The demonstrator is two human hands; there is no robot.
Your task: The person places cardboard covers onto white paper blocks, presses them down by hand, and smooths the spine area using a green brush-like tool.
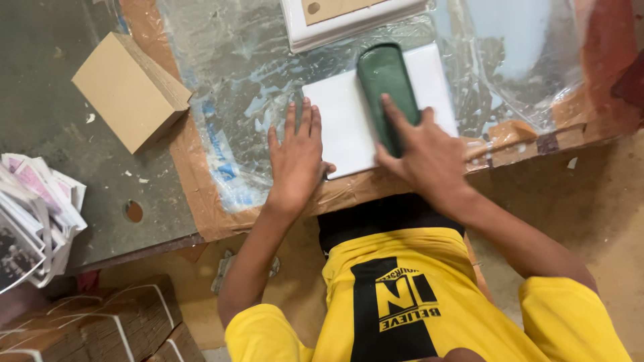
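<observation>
White board point(342, 124), a flat square sheet, lies on the plastic film point(235, 74) that covers the near part of the worktable point(40, 114), its lower corner close to the table's front edge. Across the board's right half lies a dark green pad point(386, 84), long and rounded at the far end, running from the board's top edge down toward its middle. The right hand point(422, 157) rests on the near end of that pad: the forefinger is stretched along the pad's top, the thumb and other fingers wrap its sides, so the hand is closed on it. The left hand point(295, 157) lies flat just left of the board, fingers straight and slightly fanned, palm down on the film, with the thumb touching the board's lower left edge.

Beyond the board, at the table's far side, sits a white frame point(349, 23) with a tan insert. Well to the left of the board a tan block point(131, 90) rests on bare tabletop. Farther left still, at the table's edge, lies a stack of printed papers point(33, 214). Below the table, left of the board, are bundles tied with white string point(100, 325).
</observation>
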